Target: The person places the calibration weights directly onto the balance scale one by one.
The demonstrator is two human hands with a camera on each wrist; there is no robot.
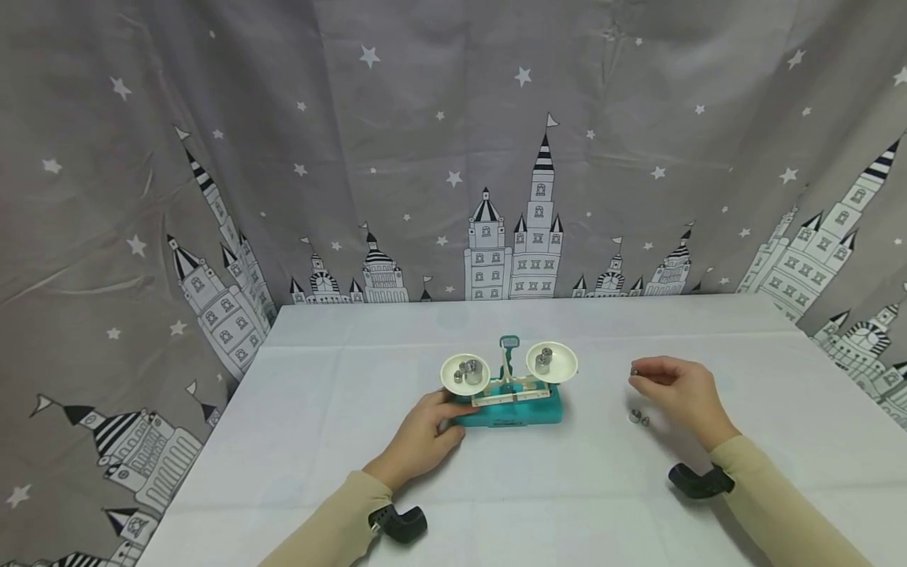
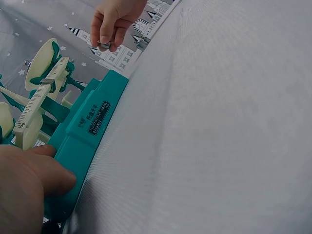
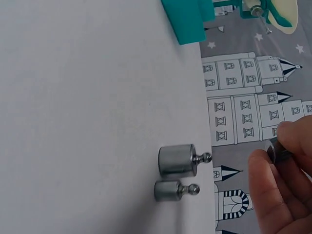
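Observation:
A teal balance scale (image 1: 510, 413) stands mid-table. My left hand (image 1: 421, 441) holds the left end of its base, the thumb (image 2: 63, 181) lying against the front face. Several metal weights (image 1: 472, 372) sit in the cream left pan (image 1: 449, 370); others (image 1: 542, 363) stand in the right pan (image 1: 564, 361). Off to the right, my right hand (image 1: 679, 390) pinches a small metal weight (image 3: 276, 150) between thumb and fingers, above the table. Below that hand, a larger knobbed weight (image 3: 177, 161) and a smaller one (image 3: 167, 190) are on the cloth.
White cloth covers the table (image 1: 567, 496). Behind it hangs a grey curtain (image 1: 425, 157) printed with castles and stars. Each wrist wears a black strapped camera, such as the right one (image 1: 697, 480).

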